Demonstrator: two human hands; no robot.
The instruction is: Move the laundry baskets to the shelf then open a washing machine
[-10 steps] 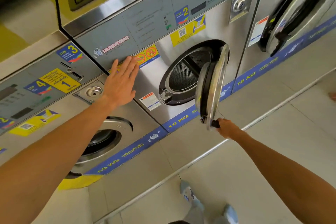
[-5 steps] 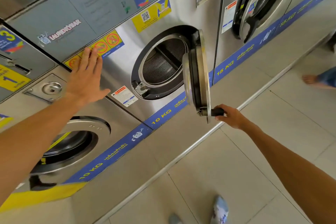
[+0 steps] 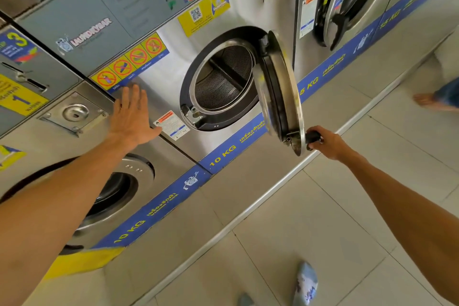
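Note:
A steel washing machine [image 3: 218, 17] fills the middle of the head view. Its round door [image 3: 283, 89] stands swung out to the right, edge-on to me, and the perforated drum [image 3: 221, 82] shows bare inside. My right hand [image 3: 325, 143] is shut on the black door handle [image 3: 311, 137] at the door's lower edge. Flat against the machine's front panel, left of the opening, rests my left hand [image 3: 133, 117] with fingers spread, just below the row of warning stickers [image 3: 129, 62]. No laundry basket is in view.
A second washer [image 3: 119, 189] with its door shut stands at lower left. A bigger washer [image 3: 347, 0] at upper right has its door ajar. A raised grey plinth [image 3: 248, 181] runs under the machines. Another person's bare foot [image 3: 427, 100] is at the right edge. My feet [image 3: 306, 283] stand on floor tiles.
The door has swung further out with my right hand on its handle. My left hand has slid down the panel from the warning stickers to just below them.

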